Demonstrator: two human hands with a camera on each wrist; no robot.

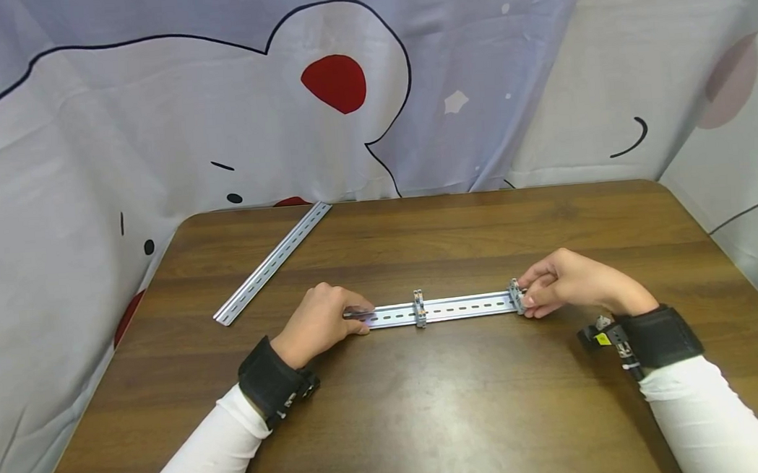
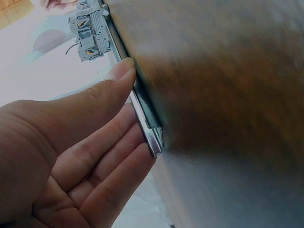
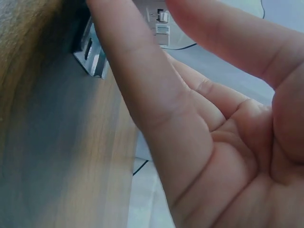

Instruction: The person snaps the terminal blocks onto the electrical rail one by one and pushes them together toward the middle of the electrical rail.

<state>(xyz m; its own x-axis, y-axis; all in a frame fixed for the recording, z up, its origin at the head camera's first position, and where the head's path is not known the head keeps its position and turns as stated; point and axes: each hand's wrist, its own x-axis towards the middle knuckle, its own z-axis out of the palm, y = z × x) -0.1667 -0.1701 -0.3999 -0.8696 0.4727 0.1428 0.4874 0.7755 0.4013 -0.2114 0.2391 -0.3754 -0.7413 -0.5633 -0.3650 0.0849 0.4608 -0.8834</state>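
The metal rail (image 1: 468,307) lay on the wooden table (image 1: 429,414), in the middle part, running from left to right and well apart from both the far edge and the side edges. The left hand (image 1: 324,319) was pinching its left end, with the thumb along the near edge and the fingers at the far edge. The right hand (image 1: 567,283) was holding a grey end block (image 1: 516,297) between thumb and fingers, at the right end of the rail; whether this block was fully seated, I could not tell, because the fingers covered it partly. Another grey block (image 1: 419,308) stood upright across the rail, between the two hands, and on both its sides a stretch of slotted metal was showing. A second rail (image 1: 275,263) lay slantwise behind the left hand, its upper end reaching the far edge of the table, its lower end inside the left edge. A wide area of wood extended on the near side of the first rail, between the two forearms, and another on its far side, up to the printed curtain (image 1: 473,64).
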